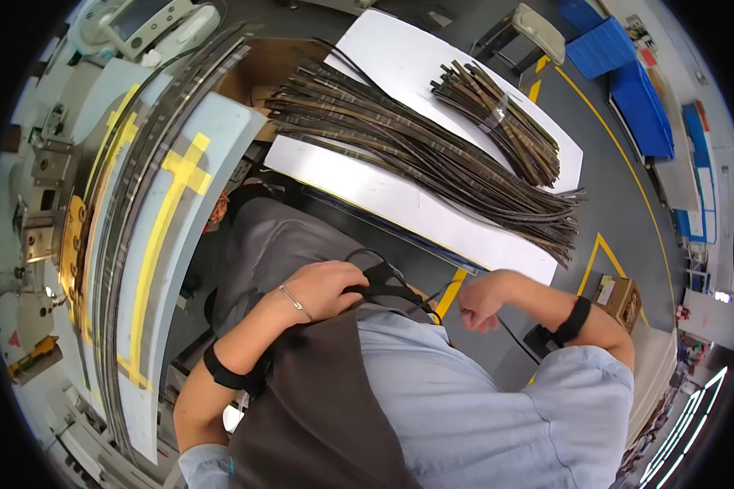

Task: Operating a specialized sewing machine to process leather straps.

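Note:
My left hand (322, 289) is at my waist, above the grey apron (277, 232), its fingers bent against a black strap (383, 285). Thumb and fingertips appear closed on the strap's edge. Out to the right, my right hand (483, 300) is held off my body with its fingers curled in. What lies inside those fingers is hidden. A thin black cord (518, 341) passes close by that hand. Beyond both hands, a large bundle of long dark strips (416, 147) lies on a white board (367, 189). A shorter bundle (501, 122), bound with a clear band, lies behind it.
On the left stands a pale blue worktable (192, 244) with yellow tape (159, 236) and more dark strips (126, 204) along it, beside machinery. Blue bins (640, 106) stand at the far right. A brown carton (618, 301) is near my right elbow. Yellow lines mark the grey floor.

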`<state>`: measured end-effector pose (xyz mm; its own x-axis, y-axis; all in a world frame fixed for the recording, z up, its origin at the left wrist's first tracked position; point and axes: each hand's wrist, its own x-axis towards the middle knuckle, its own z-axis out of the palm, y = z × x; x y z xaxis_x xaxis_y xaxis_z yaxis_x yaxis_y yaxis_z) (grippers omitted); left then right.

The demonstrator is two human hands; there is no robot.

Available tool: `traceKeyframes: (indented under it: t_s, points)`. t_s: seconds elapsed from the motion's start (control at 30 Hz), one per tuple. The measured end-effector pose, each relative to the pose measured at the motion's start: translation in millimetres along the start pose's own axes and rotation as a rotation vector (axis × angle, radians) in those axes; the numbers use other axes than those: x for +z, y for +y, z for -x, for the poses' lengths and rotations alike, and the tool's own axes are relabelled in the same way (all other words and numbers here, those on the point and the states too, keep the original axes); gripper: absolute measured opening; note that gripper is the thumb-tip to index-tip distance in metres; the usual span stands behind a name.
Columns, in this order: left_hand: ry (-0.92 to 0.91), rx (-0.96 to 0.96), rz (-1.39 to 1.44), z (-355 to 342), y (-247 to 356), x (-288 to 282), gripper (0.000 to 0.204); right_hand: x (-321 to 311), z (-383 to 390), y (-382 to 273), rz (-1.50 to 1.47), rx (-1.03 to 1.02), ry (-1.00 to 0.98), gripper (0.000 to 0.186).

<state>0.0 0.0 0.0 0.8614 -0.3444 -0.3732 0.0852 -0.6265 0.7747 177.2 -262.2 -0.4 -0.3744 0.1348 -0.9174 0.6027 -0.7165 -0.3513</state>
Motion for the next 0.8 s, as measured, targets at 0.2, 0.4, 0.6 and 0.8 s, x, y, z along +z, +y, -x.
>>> traceKeyframes:
  t_s: [0.2,0.4,0.6,0.8]
  points:
    - [0.325,-0.036,0.056,78,-7,-40,0.028,-84,91,-78,-0.078,-0.347,0.065,0.027]
    - [0.739,-0.053,0.242,190,22,-51,0.015,-132,118,-218,0.041,-0.626,0.572,0.024]
    - [1.192,-0.311,-0.027,270,11,-34,0.013,-178,102,-340,0.311,-0.898,0.829,0.021]
    - [1.274,-0.854,-0.416,333,-39,-19,0.038,-202,46,-439,0.635,-0.935,0.837,0.043]
